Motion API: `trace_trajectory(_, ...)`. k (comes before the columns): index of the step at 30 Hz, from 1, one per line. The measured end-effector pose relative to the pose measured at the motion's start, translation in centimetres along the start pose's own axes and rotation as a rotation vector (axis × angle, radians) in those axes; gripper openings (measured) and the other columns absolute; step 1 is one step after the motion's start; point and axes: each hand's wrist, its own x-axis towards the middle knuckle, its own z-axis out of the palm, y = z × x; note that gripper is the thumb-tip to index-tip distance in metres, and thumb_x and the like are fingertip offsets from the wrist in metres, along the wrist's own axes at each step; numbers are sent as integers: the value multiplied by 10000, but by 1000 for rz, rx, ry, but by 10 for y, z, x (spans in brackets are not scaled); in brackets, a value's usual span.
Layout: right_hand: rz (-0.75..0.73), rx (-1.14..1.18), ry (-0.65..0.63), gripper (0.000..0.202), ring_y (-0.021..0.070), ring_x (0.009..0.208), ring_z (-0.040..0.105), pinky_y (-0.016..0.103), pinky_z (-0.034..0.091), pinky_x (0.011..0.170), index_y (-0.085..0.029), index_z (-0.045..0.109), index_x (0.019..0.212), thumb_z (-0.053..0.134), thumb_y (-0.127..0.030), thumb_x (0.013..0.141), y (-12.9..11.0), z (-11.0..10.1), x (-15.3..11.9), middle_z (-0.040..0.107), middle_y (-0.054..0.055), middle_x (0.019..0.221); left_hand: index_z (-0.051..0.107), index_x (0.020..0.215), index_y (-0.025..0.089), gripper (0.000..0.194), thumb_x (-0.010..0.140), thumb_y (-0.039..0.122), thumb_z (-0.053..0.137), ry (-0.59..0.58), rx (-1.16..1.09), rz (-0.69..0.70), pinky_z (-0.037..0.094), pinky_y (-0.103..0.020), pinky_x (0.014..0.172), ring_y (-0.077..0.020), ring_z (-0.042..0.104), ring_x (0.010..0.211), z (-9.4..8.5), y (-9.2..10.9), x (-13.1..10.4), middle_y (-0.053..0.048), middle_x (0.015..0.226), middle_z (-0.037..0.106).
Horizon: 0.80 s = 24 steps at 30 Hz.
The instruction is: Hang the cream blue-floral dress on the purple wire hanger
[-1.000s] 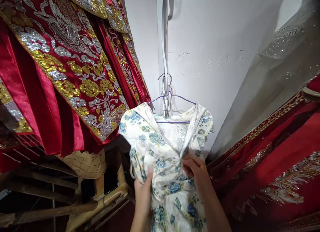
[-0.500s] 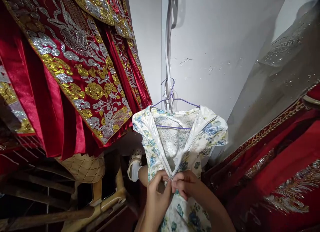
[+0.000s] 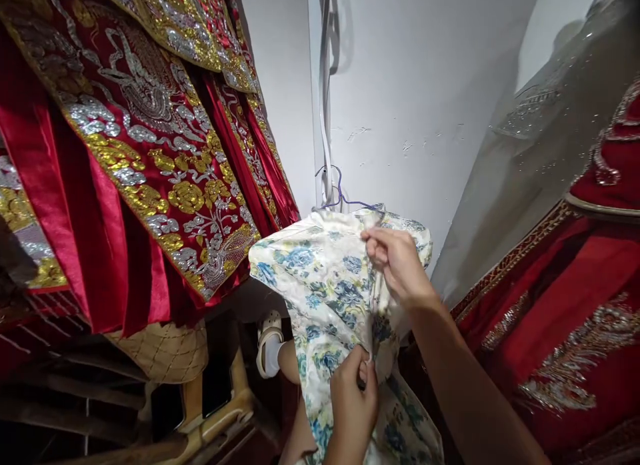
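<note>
A white dress (image 3: pixel 320 285) with blue and yellow-green flowers hangs in front of me on a thin purple hanger (image 3: pixel 341 190). Its zipper (image 3: pixel 371 328) runs down the side facing me. My right hand (image 3: pixel 397 257) pinches the zipper's upper end near the neckline; the pull itself is hidden by the fingers. Lower down, my left hand (image 3: pixel 354 388) is closed on the dress fabric beside the zipper. The two edges meet between my hands, and the cloth looks drawn and wrinkled there.
Red costumes with gold and silver embroidery (image 3: pixel 185 198) hang at the left, above a wooden chair (image 3: pixel 215 418). More red beaded garments (image 3: pixel 565 318) and a sheer sparkly cloth (image 3: pixel 530 118) are at the right. Behind the hanger stands a white wall (image 3: pixel 400 85).
My right hand has moved up from beside the left hand to the neckline. The dress's open V at the top has closed, hiding the inner lining.
</note>
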Motion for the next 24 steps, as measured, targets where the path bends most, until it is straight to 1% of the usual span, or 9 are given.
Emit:
trace_trajectory(3, -66, -19, -39, 150, 27, 371, 316, 183, 165, 373, -117, 706, 730, 716, -266, 737, -23, 10, 7, 575, -12, 489, 442, 747, 213, 228, 952, 311, 459, -70, 9, 41, 290, -232, 548, -136, 468, 568, -6, -1, 9, 34, 592, 429)
trace_trajectory(7, -65, -122, -102, 157, 40, 380, 344, 190, 193, 394, -127, 691, 737, 649, -272, 781, -17, 14, -4, 597, 2, 494, 648, 831, 192, 186, 927, 328, 565, -154, -68, 131, 412, -232, 591, -151, 583, 617, -45, 20, 36, 2, 646, 620)
trace_trajectory(9, -67, -143, -115, 166, 50, 393, 365, 195, 205, 403, -134, 678, 715, 637, -279, 784, -11, 15, -8, 589, 0, 487, 719, 907, 188, 191, 935, 310, 574, -9, -132, 239, 487, -256, 700, -165, 655, 724, -71, 46, 58, -38, 805, 721)
trace_trajectory(12, -85, -166, -145, 190, 60, 413, 386, 206, 230, 421, -145, 656, 675, 632, -296, 787, -15, 17, -13, 575, -7, 485, 688, 1176, 193, 271, 959, 310, 575, 247, -182, 440, 510, -270, 718, -164, 658, 745, -106, 93, 99, -30, 819, 713)
trace_trajectory(14, -122, -207, -164, 210, 65, 422, 383, 213, 250, 436, -155, 636, 651, 616, -303, 798, -22, 20, -16, 561, -15, 485, 650, 1267, 204, 321, 968, 294, 576, 246, -88, 560, 502, -268, 730, -154, 648, 765, -121, 121, 123, -33, 888, 720)
trace_trajectory(17, -189, -284, -152, 234, 81, 454, 388, 224, 277, 466, -174, 600, 635, 581, -312, 824, -23, 22, -19, 513, -32, 483, 706, 1052, 176, 187, 978, 272, 563, 245, 78, 719, 486, -267, 748, -150, 636, 783, -129, 147, 140, -46, 934, 721)
trace_trajectory(20, -206, -375, -89, 238, 95, 483, 371, 238, 258, 474, -187, 565, 623, 564, -317, 822, 2, 18, -19, 440, -45, 493, 669, 978, 167, 174, 996, 260, 524, 345, 196, 804, 471, -294, 832, -177, 640, 897, -134, 151, 143, -54, 947, 702)
trace_trajectory(22, -158, -429, -93, 246, 96, 484, 347, 248, 226, 475, -192, 533, 587, 561, -313, 799, 28, 9, -22, 412, -46, 500, 641, 985, 167, 169, 1005, 254, 497, 505, 160, 733, 456, -296, 846, -177, 624, 916, -148, 140, 147, -51, 950, 680)
trace_trajectory(24, -72, -430, -116, 276, 96, 476, 338, 256, 211, 478, -199, 489, 538, 561, -319, 775, 52, -3, -29, 401, -43, 488, 625, 971, 169, 143, 998, 238, 502, 702, -16, 571, 448, -270, 824, -156, 596, 876, -170, 119, 157, -33, 930, 652)
